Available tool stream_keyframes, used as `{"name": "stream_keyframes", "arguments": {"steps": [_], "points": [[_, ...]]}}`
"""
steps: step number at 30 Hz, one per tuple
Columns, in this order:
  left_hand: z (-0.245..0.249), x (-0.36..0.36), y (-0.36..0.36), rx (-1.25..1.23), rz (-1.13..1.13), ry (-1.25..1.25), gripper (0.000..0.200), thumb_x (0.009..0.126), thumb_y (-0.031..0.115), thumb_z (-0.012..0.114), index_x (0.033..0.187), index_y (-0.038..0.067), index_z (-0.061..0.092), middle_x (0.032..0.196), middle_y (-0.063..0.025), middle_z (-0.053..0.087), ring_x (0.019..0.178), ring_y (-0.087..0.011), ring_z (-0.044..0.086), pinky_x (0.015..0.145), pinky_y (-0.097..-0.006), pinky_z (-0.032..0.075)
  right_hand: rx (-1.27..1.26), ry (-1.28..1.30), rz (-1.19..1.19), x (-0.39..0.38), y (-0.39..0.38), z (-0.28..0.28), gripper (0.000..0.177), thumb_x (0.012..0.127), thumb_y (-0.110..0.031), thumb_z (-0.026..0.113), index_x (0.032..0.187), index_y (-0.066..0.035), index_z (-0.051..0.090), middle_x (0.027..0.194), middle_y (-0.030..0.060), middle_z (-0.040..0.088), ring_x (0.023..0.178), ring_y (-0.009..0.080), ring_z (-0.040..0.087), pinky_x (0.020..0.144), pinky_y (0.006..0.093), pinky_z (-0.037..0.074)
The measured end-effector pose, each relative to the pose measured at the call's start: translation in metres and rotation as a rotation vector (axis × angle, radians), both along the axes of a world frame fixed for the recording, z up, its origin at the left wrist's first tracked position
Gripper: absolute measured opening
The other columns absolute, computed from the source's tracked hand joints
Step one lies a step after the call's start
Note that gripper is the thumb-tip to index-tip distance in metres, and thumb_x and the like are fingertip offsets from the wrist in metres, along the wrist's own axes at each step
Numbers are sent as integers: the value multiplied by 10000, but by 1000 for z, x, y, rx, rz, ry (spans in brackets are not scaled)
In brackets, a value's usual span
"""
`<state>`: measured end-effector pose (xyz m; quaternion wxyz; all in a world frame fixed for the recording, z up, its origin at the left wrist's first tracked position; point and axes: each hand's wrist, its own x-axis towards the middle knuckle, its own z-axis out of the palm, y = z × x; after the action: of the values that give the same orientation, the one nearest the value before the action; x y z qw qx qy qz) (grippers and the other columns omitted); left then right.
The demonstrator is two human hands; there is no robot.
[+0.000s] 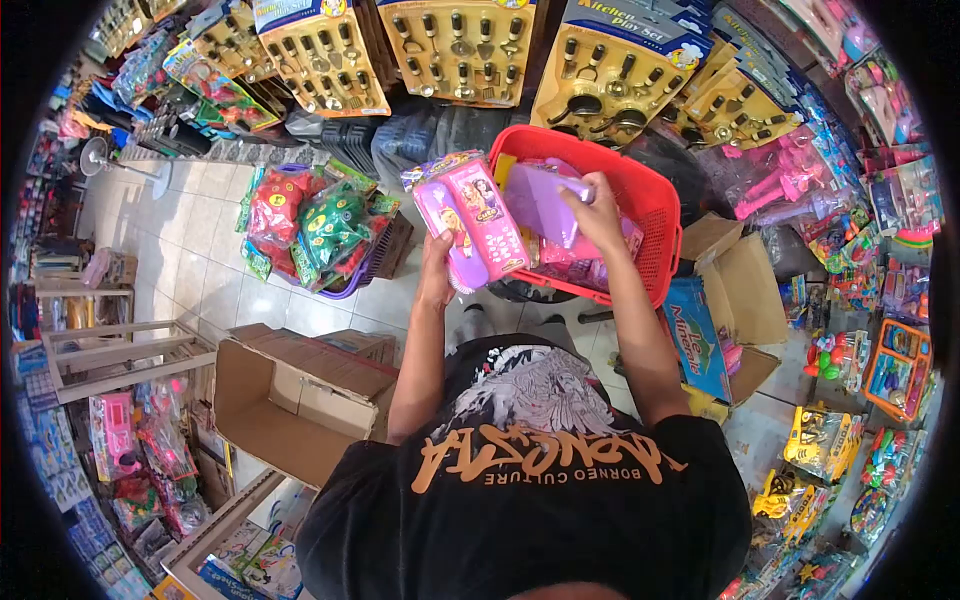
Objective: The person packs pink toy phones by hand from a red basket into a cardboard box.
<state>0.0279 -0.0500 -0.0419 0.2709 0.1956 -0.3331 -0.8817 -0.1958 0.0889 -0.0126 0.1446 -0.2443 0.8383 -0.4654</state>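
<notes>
My left hand is wrapped round the lower left edge of a pink and purple toy package, held up at the left side of a red basket. Over the basket, my right hand grips a flat light-purple item by its right edge. That item lies close beside the pink package; whether they touch is unclear. Pink and purple packs sit in the basket beneath my right hand and are partly hidden.
Kitchen play sets hang in front. A purple basket with bagged red and green toys stands left on the tiles. Nearer are an open cardboard box at left and another at right. Packaged toys line the right side.
</notes>
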Motion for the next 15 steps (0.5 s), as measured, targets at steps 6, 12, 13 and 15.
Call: {"name": "stream_keyframes", "arguments": {"steps": [6, 12, 13, 15], "points": [[-1, 7, 2, 44, -62, -8, 635, 835, 305, 574, 1321, 8, 294, 1211, -136, 484, 1084, -226, 531, 933, -368, 442, -318, -115, -200, 28, 18, 44, 325, 816, -205, 668, 1002, -53, 448, 921, 54, 498, 832, 133, 489, 731, 294, 434], [20, -31, 26, -52, -92, -99, 625, 834, 244, 610, 1299, 15, 260, 1197, -131, 460, 1072, -203, 504, 932, -348, 423, -629, 333, -178, 91, 35, 90, 382, 797, -67, 658, 1006, -73, 339, 1203, 209, 482, 1117, 240, 468, 956, 350, 348], [25, -39, 33, -101, -83, -136, 611, 833, 233, 618, 1286, 14, 271, 1193, -135, 462, 1069, -200, 503, 931, -348, 422, -604, 488, -94, 93, 44, 84, 422, 770, -37, 676, 988, -80, 318, 1283, 295, 424, 1203, 325, 439, 990, 396, 333], [29, -53, 49, -129, -131, -112, 608, 829, 225, 631, 1276, 7, 282, 1194, -136, 462, 1060, -190, 504, 928, -341, 423, -623, 609, 56, 100, 57, 75, 488, 732, -41, 724, 1016, -81, 328, 1269, 275, 440, 1203, 348, 446, 995, 438, 340]]}}
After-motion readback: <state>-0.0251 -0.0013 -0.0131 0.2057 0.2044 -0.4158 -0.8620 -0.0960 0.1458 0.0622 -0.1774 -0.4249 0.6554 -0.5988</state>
